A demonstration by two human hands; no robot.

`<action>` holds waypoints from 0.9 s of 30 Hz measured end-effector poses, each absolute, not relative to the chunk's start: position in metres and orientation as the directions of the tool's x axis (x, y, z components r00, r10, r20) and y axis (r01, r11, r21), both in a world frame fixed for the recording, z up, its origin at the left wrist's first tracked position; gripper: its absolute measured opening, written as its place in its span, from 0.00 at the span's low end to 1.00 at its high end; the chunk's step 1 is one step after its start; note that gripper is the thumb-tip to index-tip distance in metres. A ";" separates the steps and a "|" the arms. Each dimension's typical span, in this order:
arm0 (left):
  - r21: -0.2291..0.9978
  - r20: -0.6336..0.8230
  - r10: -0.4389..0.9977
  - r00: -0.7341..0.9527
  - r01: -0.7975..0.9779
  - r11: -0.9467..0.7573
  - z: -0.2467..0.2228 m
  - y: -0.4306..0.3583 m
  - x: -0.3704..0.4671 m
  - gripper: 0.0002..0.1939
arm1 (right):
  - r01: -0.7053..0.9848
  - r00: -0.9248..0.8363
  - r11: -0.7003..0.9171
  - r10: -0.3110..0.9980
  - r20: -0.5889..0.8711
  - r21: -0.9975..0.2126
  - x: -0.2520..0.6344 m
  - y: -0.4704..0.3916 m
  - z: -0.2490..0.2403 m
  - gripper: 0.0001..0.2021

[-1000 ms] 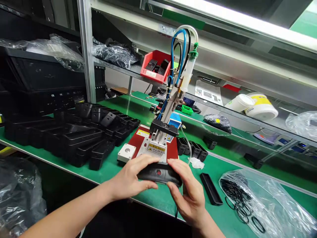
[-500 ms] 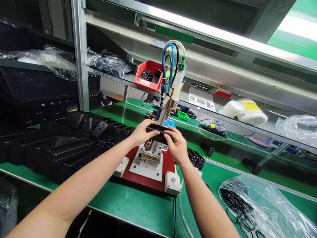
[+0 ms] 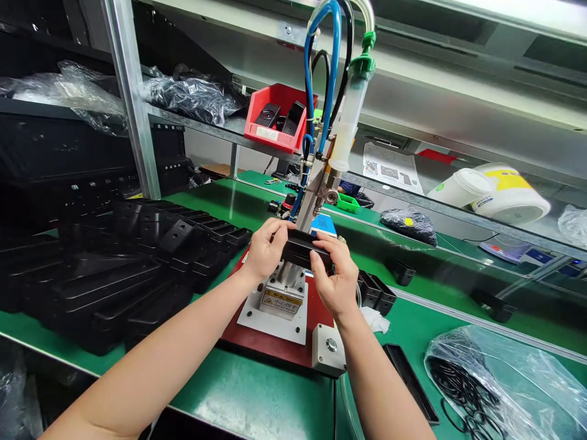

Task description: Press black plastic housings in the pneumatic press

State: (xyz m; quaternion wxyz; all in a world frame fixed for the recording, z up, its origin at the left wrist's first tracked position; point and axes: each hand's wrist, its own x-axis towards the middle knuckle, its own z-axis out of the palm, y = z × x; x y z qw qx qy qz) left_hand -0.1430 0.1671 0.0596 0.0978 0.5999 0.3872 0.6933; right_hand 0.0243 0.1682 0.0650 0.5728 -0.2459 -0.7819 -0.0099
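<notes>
A black rectangular plastic housing is gripped at both ends, above the metal base of a bench-top dispensing machine. My left hand pinches its left end, with the thumb along the near side. My right hand closes on its right end, thumb in front and fingers over the top. Behind the housing rises a syringe with a green cap, its nozzle tilted down toward the part. Whether the housing touches the machine's fixture is hidden by my hands.
Black housings are heaped at left. A button box sits on the red base's right corner. At right lie a long black tray-like part and a clear bag of black rings. A red bin stands on the shelf.
The view has moved closer and shifted, so the machine looks larger. Both hands still hold the black housing at the machine; my left thumb has drawn back toward its left end.
</notes>
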 end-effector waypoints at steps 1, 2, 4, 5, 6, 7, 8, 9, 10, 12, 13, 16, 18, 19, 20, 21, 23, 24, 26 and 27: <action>0.658 0.753 0.602 -0.265 0.329 -0.678 0.059 0.168 -0.143 0.17 | 0.411 -0.212 0.872 0.374 0.903 -0.265 0.024 0.168 0.064 0.10; 0.659 0.752 0.603 -0.267 0.332 -0.674 0.059 0.168 -0.142 0.17 | 0.419 -0.199 0.865 0.385 0.901 -0.277 0.023 0.168 0.062 0.13; 0.661 0.750 0.603 -0.271 0.345 -0.667 0.059 0.169 -0.142 0.18 | 0.393 -0.174 0.858 0.423 0.889 -0.331 0.023 0.169 0.060 0.20; 0.663 0.748 0.603 -0.276 0.351 -0.662 0.059 0.169 -0.143 0.18 | 0.361 -0.163 0.858 0.444 0.881 -0.365 0.023 0.170 0.059 0.23; 0.666 0.746 0.605 -0.279 0.356 -0.656 0.059 0.169 -0.143 0.18 | 0.322 -0.156 0.858 0.465 0.871 -0.400 0.022 0.171 0.057 0.26; 0.669 0.742 0.608 -0.281 0.359 -0.651 0.059 0.170 -0.143 0.18 | 0.281 -0.149 0.855 0.487 0.860 -0.436 0.022 0.172 0.056 0.28; 0.672 0.740 0.611 -0.282 0.361 -0.647 0.059 0.170 -0.143 0.18 | 0.240 -0.140 0.850 0.509 0.849 -0.470 0.021 0.172 0.054 0.31; 0.674 0.737 0.613 -0.284 0.362 -0.644 0.059 0.170 -0.143 0.18 | 0.202 -0.129 0.844 0.526 0.840 -0.497 0.020 0.173 0.052 0.33; 0.678 0.734 0.616 -0.287 0.364 -0.639 0.059 0.170 -0.143 0.18 | 0.165 -0.114 0.840 0.537 0.836 -0.517 0.019 0.174 0.050 0.34; 0.692 0.720 0.626 -0.298 0.366 -0.622 0.058 0.170 -0.142 0.17 | 0.097 -0.059 0.837 0.545 0.837 -0.538 0.015 0.175 0.045 0.37; 0.702 0.711 0.633 -0.306 0.368 -0.610 0.058 0.170 -0.142 0.17 | 0.067 -0.022 0.834 0.550 0.835 -0.547 0.013 0.175 0.043 0.38; 0.719 0.693 0.647 -0.320 0.382 -0.581 0.056 0.169 -0.143 0.18 | -0.022 0.042 0.784 0.621 0.783 -0.620 0.009 0.177 0.040 0.37; 0.712 0.698 0.645 -0.311 0.396 -0.580 0.054 0.168 -0.145 0.18 | -0.068 0.032 0.729 0.684 0.729 -0.681 0.008 0.178 0.040 0.32; 0.706 0.703 0.646 -0.298 0.402 -0.582 0.054 0.167 -0.147 0.19 | -0.084 0.023 0.707 0.706 0.708 -0.702 0.009 0.178 0.041 0.30; 0.700 0.706 0.651 -0.278 0.413 -0.583 0.054 0.167 -0.149 0.19 | -0.097 0.016 0.690 0.721 0.692 -0.717 0.009 0.179 0.041 0.29; 0.694 0.707 0.659 -0.256 0.429 -0.578 0.054 0.166 -0.150 0.20 | -0.107 0.013 0.680 0.730 0.683 -0.725 0.011 0.179 0.042 0.28; 0.681 0.709 0.667 -0.230 0.469 -0.562 0.056 0.164 -0.153 0.20 | -0.124 0.000 0.665 0.743 0.670 -0.737 0.013 0.179 0.044 0.27; 0.670 0.716 0.660 -0.227 0.489 -0.558 0.058 0.164 -0.153 0.20 | -0.133 -0.006 0.658 0.747 0.664 -0.741 0.015 0.179 0.044 0.27; 0.634 0.751 0.616 -0.238 0.523 -0.570 0.063 0.163 -0.152 0.19 | -0.161 -0.016 0.649 0.752 0.659 -0.743 0.017 0.178 0.046 0.26; 0.610 0.773 0.586 -0.243 0.536 -0.583 0.066 0.162 -0.151 0.19 | -0.180 -0.018 0.648 0.750 0.662 -0.740 0.018 0.177 0.047 0.26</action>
